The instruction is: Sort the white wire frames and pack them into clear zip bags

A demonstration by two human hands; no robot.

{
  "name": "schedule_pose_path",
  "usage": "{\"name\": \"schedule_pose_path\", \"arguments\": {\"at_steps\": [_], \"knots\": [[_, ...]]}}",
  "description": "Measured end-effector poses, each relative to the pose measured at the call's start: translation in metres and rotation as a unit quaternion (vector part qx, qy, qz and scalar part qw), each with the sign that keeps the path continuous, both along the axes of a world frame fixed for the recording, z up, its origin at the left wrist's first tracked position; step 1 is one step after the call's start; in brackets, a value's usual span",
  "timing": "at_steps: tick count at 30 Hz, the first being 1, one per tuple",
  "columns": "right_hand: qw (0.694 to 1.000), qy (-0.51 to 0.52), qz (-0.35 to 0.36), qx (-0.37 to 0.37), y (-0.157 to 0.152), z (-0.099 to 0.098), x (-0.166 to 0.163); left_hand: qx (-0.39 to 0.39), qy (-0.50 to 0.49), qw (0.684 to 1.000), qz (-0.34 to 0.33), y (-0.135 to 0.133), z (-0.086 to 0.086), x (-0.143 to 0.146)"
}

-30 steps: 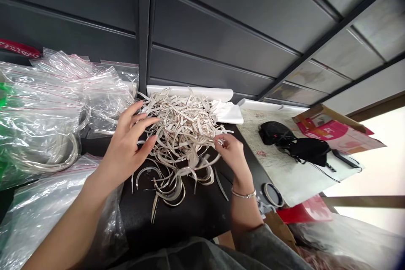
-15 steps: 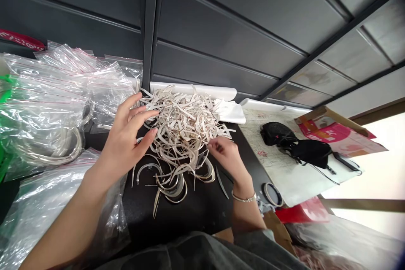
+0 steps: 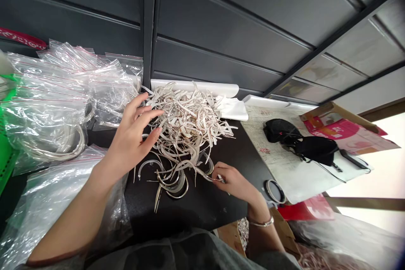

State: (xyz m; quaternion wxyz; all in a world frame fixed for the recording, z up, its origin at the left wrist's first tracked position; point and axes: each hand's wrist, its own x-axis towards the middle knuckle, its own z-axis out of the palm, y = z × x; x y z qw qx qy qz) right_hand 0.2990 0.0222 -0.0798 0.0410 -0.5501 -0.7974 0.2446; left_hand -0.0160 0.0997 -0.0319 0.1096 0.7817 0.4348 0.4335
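A tangled heap of thin, curved, whitish and metallic strips (image 3: 190,118) lies on the dark tabletop (image 3: 202,209). My left hand (image 3: 134,130) hovers at the heap's left side, fingers spread, holding nothing. Below and right of the heap, my right hand (image 3: 232,181) has its thumb and fingers pinched on a slim curved strip (image 3: 218,179). How many pieces are in that pinch is hard to tell. Several looser curved bands (image 3: 177,185) lie in front of the heap, between my hands.
Clear zip bags (image 3: 57,93), some with curved bands inside, crowd the left beside a green basket (image 3: 9,152). White rolls (image 3: 202,87) line the dark panel behind. To the right are a tape roll (image 3: 274,191), a black bag (image 3: 281,130) and a pink carton (image 3: 344,133).
My right hand has moved from the heap's right edge down toward me, covering where a loose curved strip lay. My left hand has stayed almost in place.
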Motion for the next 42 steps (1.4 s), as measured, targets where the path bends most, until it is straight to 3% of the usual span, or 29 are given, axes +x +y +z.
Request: {"name": "schedule_pose_path", "arguments": {"at_steps": [3, 5, 7, 9, 11, 14, 17, 19, 22, 27, 31, 34, 37, 39, 42], "knots": [[0.999, 0.026, 0.011, 0.042, 0.011, 0.04, -0.003, 0.002, -0.002, 1.0, -0.004, -0.001, 0.001, 0.0], [0.989, 0.039, -0.036, 0.141, 0.022, 0.057, -0.008, 0.0, -0.003, 1.0, -0.003, -0.002, 0.001, -0.001], [0.951, 0.044, -0.121, 0.28, 0.032, 0.062, -0.016, 0.001, -0.003, 1.0, 0.002, -0.003, 0.002, -0.002], [0.922, 0.037, -0.154, 0.353, 0.038, 0.052, -0.026, 0.002, -0.004, 1.0, 0.007, -0.004, 0.003, -0.004], [0.947, 0.023, -0.092, 0.308, 0.039, 0.032, -0.036, 0.001, -0.005, 1.0, 0.011, -0.004, 0.004, -0.006], [0.985, -0.021, 0.016, 0.171, 0.033, -0.012, -0.049, 0.001, -0.005, 1.0, 0.016, -0.004, 0.005, -0.007], [0.988, -0.05, -0.003, 0.146, 0.032, -0.051, -0.058, -0.004, 0.001, 1.0, 0.013, -0.003, 0.004, -0.006], [0.988, -0.038, -0.03, 0.144, 0.037, -0.065, -0.062, -0.005, 0.005, 1.0, 0.009, -0.002, 0.004, -0.006], [0.99, 0.021, -0.057, 0.129, 0.05, -0.056, -0.062, 0.0, 0.011, 1.0, 0.018, -0.003, 0.006, -0.006], [0.97, 0.137, -0.089, 0.18, 0.083, -0.006, -0.058, 0.006, 0.009, 0.999, 0.032, -0.001, 0.009, -0.007], [0.96, 0.135, -0.113, 0.219, 0.113, 0.017, -0.06, 0.019, 0.013, 0.999, 0.04, 0.002, 0.009, -0.004], [0.942, 0.106, -0.167, 0.27, 0.129, 0.023, -0.062, 0.021, 0.016, 0.999, 0.047, 0.003, 0.008, -0.004], [0.92, 0.153, -0.187, 0.308, 0.138, 0.025, -0.051, 0.028, 0.024, 0.998, 0.052, 0.006, 0.006, -0.006], [0.895, 0.175, -0.224, 0.343, 0.143, 0.022, -0.031, 0.031, 0.027, 0.998, 0.056, 0.009, 0.003, -0.007], [0.875, 0.09, -0.348, 0.326, 0.152, 0.007, 0.013, 0.042, 0.025, 0.997, 0.059, 0.015, -0.003, -0.006]]}}
